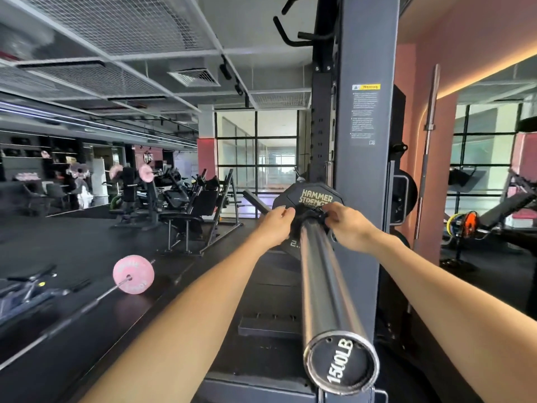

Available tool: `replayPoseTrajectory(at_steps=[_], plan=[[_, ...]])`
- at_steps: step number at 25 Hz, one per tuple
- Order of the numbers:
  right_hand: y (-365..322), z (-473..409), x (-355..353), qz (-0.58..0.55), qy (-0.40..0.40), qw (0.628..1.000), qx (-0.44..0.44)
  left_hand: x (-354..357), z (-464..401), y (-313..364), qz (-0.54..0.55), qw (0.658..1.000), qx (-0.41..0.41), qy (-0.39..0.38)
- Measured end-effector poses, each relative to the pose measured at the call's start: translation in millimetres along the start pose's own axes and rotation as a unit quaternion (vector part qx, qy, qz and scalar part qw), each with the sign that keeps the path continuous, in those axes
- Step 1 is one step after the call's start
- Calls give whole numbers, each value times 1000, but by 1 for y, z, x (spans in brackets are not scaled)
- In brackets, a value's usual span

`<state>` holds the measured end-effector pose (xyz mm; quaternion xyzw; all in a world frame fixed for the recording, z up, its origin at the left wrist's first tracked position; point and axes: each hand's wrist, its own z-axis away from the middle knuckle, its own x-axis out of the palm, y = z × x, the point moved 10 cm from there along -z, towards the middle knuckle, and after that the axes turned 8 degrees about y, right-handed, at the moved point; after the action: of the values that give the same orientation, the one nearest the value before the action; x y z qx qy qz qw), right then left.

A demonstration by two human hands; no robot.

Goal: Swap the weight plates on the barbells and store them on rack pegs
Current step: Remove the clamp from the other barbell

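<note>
Black collar [312, 218] on barbell sleeve [322, 274], left hand [274, 225] and right hand [350, 226] both gripping it

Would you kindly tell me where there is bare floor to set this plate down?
Bare black floor lies between the pink-plated barbell and the benches. It is crowded at the black Hammer Strength plate, where both hands grip the collar.
</note>
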<state>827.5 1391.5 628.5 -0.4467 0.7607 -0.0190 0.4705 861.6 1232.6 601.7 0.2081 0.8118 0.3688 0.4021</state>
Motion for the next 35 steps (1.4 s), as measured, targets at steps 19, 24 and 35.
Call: replayPoseTrajectory(at_steps=[19,24,35], plan=[[45,-1,19,-86,17,980,182,21,-2,-3,163,981,-103,-7],[41,-23,26,-66,10,972,224,19,2,7,132,985,-110,-21],[22,-49,19,65,2,992,112,35,10,17,183,966,-172,-60]])
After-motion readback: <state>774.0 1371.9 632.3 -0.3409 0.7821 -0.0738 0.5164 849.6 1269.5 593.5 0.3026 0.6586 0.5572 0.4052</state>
